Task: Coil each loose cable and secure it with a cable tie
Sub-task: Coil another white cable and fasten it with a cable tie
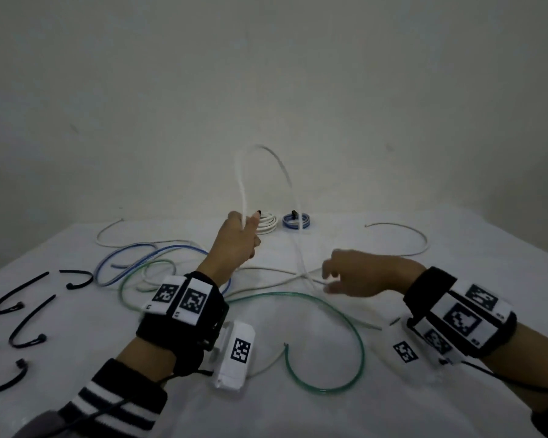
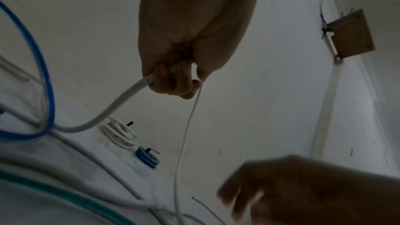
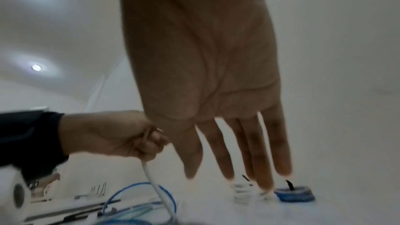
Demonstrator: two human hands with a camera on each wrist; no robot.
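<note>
Left hand [image 1: 236,243] grips looped white cable [image 1: 285,172]; right hand [image 1: 361,273] open.

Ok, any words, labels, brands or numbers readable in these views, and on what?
None can be read.
Wrist bands: square black-and-white coded markers, patterns only, with tiny marks beside them too small to read.
White boxes at the wrists: the same kind of marker, no words.
Cables and ties: no print visible.

Plain indoor room; bare white wall [image 1: 266,74]; white-covered table [image 1: 456,248]; recessed ceiling lights [image 3: 36,67].
</note>
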